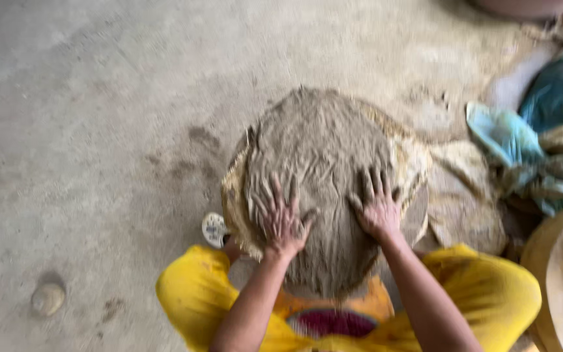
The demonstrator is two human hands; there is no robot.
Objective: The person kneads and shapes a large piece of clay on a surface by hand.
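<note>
Both hands flat on the grey clay mound (pixel 320 163), left hand (pixel 283 221) and right hand (pixel 376 208), fingers spread apart, grasping nothing.

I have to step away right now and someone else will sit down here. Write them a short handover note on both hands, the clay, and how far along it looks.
Left hand: open, fingers spread, flat on the near left of the clay mound.
Right hand: open, fingers spread, flat on the near right of the same mound.
The mound is a grey-brown dome on a round base with a yellowish rim, on the concrete floor, just in front of the knees.
Done: the dome is formed and covered in finger grooves.
Left: the surface looks rough and unsmoothed.
Nearby: blue-green cloth and a round wooden board to the right, a small stone to the left.
</note>
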